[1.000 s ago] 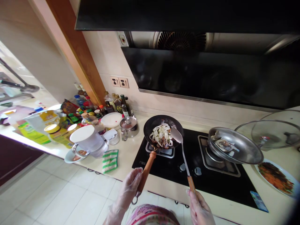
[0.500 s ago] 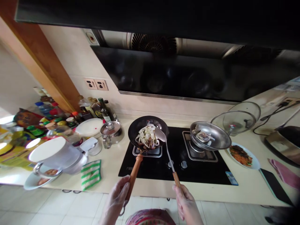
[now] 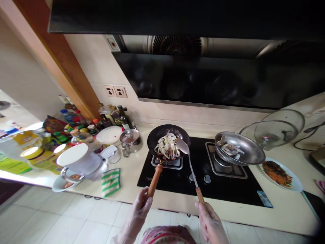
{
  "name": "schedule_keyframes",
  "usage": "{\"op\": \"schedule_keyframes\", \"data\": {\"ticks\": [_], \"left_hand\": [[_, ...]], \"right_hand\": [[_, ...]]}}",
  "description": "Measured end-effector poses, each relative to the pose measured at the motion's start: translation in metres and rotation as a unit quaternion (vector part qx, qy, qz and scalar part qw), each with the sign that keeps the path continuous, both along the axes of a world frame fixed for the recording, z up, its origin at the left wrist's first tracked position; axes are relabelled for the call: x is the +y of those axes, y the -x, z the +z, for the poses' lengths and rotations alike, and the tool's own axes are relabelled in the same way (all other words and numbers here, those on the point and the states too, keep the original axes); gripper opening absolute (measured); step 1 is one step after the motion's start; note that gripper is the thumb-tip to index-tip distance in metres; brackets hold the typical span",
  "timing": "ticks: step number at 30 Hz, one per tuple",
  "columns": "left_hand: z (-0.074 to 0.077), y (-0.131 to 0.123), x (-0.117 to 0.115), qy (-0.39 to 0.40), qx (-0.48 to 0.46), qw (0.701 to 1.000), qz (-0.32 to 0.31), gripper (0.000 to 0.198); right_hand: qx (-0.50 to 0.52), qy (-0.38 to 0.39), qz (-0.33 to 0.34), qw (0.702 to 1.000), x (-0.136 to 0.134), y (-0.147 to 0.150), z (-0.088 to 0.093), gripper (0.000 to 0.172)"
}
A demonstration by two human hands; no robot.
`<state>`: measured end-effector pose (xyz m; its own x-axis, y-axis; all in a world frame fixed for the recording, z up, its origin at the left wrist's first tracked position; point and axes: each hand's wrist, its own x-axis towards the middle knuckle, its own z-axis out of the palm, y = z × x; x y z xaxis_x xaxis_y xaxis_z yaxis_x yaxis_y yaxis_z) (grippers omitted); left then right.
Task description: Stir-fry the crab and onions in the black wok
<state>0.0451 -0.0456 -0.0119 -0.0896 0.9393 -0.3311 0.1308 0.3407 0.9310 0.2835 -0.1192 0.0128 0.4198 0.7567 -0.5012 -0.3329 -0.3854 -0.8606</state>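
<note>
A black wok (image 3: 187, 133) stands on the left burner, holding sliced white pieces (image 3: 167, 145) with some browned bits among them. My left hand (image 3: 139, 207), in a clear glove, is closed around the wok's wooden handle (image 3: 154, 179). The wooden grip of a metal spatula (image 3: 192, 171) is in my gloved right hand (image 3: 210, 217). Its blade rests at the right side of the food inside the wok.
A steel pan (image 3: 251, 149) with seafood-like pieces sits on the right burner, glass lids (image 3: 271, 134) behind it. Right of it is a plate of food (image 3: 296, 179). Left stand a lidded steel pot (image 3: 130, 140), a striped cloth (image 3: 111, 183), a white-lidded pot (image 3: 81, 162) and bottles (image 3: 124, 118).
The view has turned a little left, so the counter and stove appear further right. Both hands keep their grips, and the spatula blade stays at the food's right side.
</note>
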Motion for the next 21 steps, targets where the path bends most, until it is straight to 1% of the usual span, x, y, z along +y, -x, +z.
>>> {"op": "schedule_keyframes", "data": {"ticks": [2, 4, 7, 10, 13, 16, 21], "left_hand": [[0.005, 0.0, -0.001, 0.009, 0.006, 1.0, -0.026, 0.072], [0.003, 0.0, -0.002, 0.008, 0.012, 0.999, -0.039, 0.07], [-0.013, 0.003, -0.001, -0.003, 0.036, 0.999, -0.028, 0.072], [-0.034, 0.009, 0.001, -0.005, 0.054, 0.998, -0.01, 0.082], [-0.047, 0.014, 0.006, -0.004, 0.053, 0.998, -0.027, 0.086], [-0.05, 0.017, 0.01, -0.006, 0.068, 0.997, -0.041, 0.086], [-0.046, 0.01, 0.009, -0.016, 0.085, 0.995, -0.054, 0.085]], "right_hand": [[0.002, -0.001, 0.002, 1.0, 0.0, -0.001, -0.002, 0.064], [0.002, -0.001, 0.001, 1.0, 0.001, -0.001, -0.003, 0.064], [-0.001, -0.001, 0.004, 1.0, 0.003, -0.001, -0.004, 0.061], [0.01, -0.001, 0.02, 1.0, 0.005, 0.0, -0.003, 0.062], [0.024, -0.01, 0.029, 0.999, 0.007, -0.001, -0.003, 0.064], [0.028, -0.018, 0.027, 0.999, 0.006, -0.002, -0.004, 0.064], [0.026, -0.011, 0.028, 0.999, 0.002, -0.003, -0.006, 0.063]]}}
